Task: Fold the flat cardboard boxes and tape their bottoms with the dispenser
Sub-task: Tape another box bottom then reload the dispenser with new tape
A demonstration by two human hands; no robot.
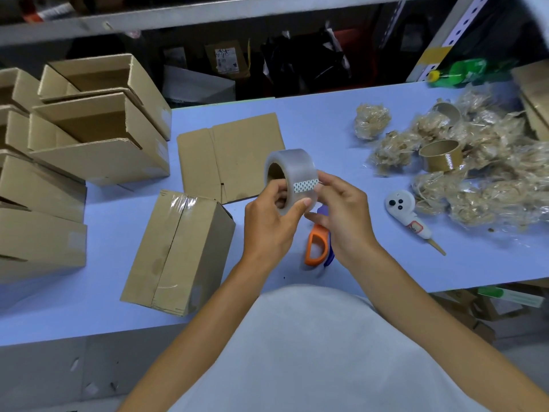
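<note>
Blue desk carries everything; stacked folded boxes fill the far left, one taped box lies bottom-up near left with shiny tape along its seam, a flat cardboard blank sits just beyond it at centre. Heap of crumpled tape waste with empty cores takes the right side. Both hands are raised over the desk centre with a fresh clear tape roll: left hand grips it, fingers through the core and thumb on the outer face; right hand pinches at the patterned starter tab with fingertips pressed together. Orange dispenser lies on the desk right under the hands, not loaded. White handheld gadget lies right of it. Step looks like freeing the tape end to reload. To do it well: keep the roll steady in the left hand, lift the tab by one corner, peel square and slow so the film doesn't split or re-stick, then seat the roll in the dispenser sticky side down.
</note>
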